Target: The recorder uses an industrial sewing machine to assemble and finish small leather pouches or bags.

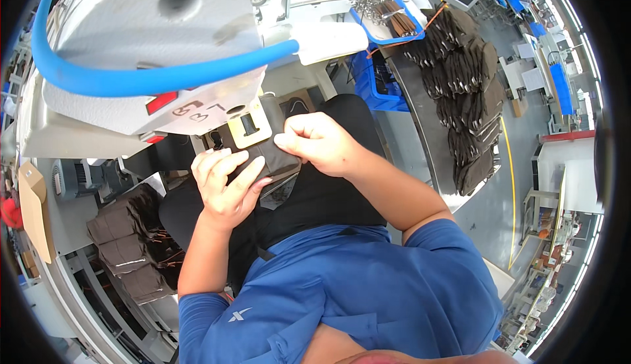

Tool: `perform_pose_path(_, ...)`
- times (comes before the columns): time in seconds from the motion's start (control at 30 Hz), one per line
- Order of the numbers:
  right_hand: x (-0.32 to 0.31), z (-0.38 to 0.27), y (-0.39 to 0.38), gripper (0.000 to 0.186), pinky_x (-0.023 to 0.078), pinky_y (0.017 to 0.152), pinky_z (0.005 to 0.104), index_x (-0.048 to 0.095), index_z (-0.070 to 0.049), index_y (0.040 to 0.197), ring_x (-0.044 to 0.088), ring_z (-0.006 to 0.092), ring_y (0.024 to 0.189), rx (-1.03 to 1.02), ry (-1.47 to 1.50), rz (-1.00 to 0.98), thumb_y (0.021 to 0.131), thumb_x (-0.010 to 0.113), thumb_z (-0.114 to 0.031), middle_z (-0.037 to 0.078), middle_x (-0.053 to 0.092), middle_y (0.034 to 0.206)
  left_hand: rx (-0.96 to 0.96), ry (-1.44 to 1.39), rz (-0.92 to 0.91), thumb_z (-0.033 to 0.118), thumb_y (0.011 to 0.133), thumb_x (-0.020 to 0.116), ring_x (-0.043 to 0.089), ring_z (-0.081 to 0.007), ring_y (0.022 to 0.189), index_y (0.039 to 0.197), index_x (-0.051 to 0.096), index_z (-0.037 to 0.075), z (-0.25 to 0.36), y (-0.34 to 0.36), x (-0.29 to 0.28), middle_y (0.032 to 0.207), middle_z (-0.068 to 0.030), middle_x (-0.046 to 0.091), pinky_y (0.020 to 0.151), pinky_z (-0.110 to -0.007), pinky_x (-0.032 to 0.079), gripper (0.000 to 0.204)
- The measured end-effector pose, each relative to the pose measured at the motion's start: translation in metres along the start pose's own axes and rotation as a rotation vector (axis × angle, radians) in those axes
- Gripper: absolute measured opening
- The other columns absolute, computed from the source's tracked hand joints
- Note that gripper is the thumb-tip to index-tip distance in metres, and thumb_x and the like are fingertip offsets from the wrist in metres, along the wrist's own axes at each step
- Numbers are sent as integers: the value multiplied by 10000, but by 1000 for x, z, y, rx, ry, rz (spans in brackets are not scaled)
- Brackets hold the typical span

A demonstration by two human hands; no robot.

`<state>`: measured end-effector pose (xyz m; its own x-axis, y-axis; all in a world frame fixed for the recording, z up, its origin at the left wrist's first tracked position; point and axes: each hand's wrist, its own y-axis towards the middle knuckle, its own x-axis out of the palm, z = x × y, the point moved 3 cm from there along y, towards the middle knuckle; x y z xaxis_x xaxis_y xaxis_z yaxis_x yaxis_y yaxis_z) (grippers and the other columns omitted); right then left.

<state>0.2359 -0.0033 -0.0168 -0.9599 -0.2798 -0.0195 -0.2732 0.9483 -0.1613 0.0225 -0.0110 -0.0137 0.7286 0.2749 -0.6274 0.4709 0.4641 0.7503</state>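
Observation:
A piece of dark grey-brown fabric (279,156) lies at the work point of a white machine, under its yellow clamp plate (264,132) with a slot in it. My left hand (227,186) rests on the near left part of the fabric, fingers stretched out and thumb apart. At the fabric's right edge my right hand (322,145) is closed, thumb and forefinger pinching it beside the yellow plate. The machine head hides the fabric's far part.
The white machine head (217,42) and a thick blue hose (190,80) hang over the upper left. Dark brown fabric pieces (463,101) are heaped on the right-hand table, with more bundles (135,236) at lower left. A blue tray (394,38) holds small parts; a blue bin (368,88) stands below.

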Motion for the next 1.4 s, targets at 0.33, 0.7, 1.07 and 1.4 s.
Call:
perform_pose_path(0.33,-43,-2,15,351,438,542,312,594,-58,700,529,136,535,-92,-79,214,959,685,-276,24,570,585,32,-147,-47,271,785,805,653,-294,1002,1002,773,92,16,10,-12,996,-58,695,949,-479,464,283)
perform_pose_path(0.7,-158,22,113,250,545,784,465,746,-86,994,680,393,859,-450,-1255,793,914,572,-248,185,713,867,234,-332,-74,263,861,792,716,-276,1016,966,734,48,68,-31,-37,989,-67,659,1024,-507,499,247)
perform_pose_path(1.07,-203,52,121,268,529,797,441,668,-44,1153,672,346,847,-85,-1187,618,919,570,-129,215,682,977,240,-364,-29,201,819,809,708,-258,991,975,695,3,74,-27,-38,946,-73,669,927,-474,576,276)
perform_pose_path(1.4,-18,-81,-22,416,488,597,279,735,-64,1139,632,173,718,-674,-1034,-37,728,799,-50,64,634,860,251,-435,34,168,817,794,702,-265,991,938,704,13,83,-37,-37,972,-76,653,930,-473,576,216)
